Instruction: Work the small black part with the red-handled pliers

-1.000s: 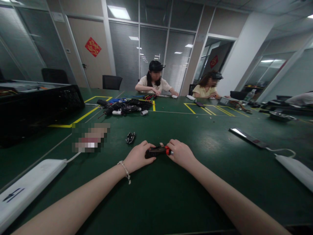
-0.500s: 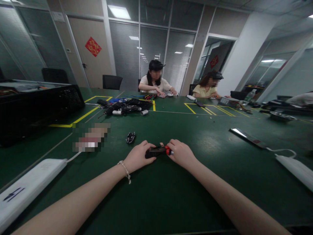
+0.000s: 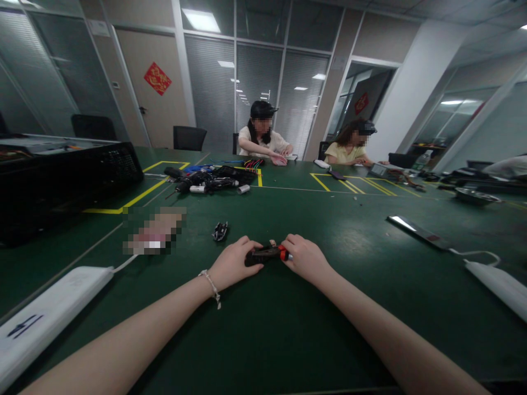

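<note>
Both my hands rest on the green table and meet over a small black device with a red tip at its right end. My left hand, a bead bracelet on its wrist, curls round the device's left end. Fingers of my right hand close on the red tip. The part under my palms is hidden. A small black clip-like part lies just beyond my left hand.
A white power bank with a cable lies at the near left, another white unit and a flat dark bar at the right. A black case stands far left. A pile of tools lies ahead. Two people sit across the table.
My hands and the device have stayed put. The person opposite in the black cap has drawn their hands in closer.
</note>
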Available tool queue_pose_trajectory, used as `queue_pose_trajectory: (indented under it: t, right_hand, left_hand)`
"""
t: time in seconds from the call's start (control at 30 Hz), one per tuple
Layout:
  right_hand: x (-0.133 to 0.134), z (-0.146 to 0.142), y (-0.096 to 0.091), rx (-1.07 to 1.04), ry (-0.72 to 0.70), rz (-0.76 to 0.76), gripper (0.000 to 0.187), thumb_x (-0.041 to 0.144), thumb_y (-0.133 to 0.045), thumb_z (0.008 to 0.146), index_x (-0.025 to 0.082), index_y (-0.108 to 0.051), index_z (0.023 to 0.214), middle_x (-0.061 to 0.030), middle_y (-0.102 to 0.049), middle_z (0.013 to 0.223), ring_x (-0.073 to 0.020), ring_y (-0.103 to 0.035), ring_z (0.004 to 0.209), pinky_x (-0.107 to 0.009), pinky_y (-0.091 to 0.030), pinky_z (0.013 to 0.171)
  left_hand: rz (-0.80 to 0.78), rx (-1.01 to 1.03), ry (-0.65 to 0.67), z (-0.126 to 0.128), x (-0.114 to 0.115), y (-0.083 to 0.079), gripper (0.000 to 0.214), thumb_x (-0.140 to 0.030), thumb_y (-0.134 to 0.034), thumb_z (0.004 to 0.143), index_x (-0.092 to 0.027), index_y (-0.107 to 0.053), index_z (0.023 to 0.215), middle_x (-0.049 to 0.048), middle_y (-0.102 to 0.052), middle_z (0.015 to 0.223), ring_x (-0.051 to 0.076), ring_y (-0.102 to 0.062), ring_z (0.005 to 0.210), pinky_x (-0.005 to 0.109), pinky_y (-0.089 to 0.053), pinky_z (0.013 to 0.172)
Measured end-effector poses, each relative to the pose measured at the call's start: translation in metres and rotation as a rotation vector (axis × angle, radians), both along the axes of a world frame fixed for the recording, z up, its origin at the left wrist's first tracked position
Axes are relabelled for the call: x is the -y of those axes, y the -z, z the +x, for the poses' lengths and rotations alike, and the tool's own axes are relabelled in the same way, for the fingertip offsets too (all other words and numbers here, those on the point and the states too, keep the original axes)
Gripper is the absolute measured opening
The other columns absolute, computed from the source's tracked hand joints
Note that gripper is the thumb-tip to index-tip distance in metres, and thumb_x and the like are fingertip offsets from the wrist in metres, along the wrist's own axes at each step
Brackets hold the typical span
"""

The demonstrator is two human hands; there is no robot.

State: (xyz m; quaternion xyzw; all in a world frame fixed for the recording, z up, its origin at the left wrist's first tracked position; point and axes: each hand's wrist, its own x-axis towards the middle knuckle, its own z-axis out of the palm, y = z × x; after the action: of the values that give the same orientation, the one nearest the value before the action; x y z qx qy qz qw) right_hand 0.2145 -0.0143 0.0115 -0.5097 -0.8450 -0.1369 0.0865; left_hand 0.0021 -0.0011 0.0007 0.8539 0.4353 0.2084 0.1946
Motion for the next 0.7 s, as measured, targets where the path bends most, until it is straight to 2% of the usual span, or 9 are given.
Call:
queue_pose_trajectory:
  t: [0.7]
  right_hand:
    - [0.0010, -0.0005, -0.0021, 0.000, 0.011, -0.012, 0.019, 0.024, -0.054, 0.072, 0.016, -0.059, 0.088, -0.0066, -0.057, 0.089, -0.0152, -0.052, 0.078, -0.025, -0.043, 0.067]
  left_hand:
    - [0.004, -0.003, -0.002, -0.0004, 0.0012, -0.0022, 0.039, -0.039, -0.058, 0.070, -0.024, -0.052, 0.106, 0.0009, -0.049, 0.095, 0.016, -0.054, 0.079, 0.027, -0.044, 0.068]
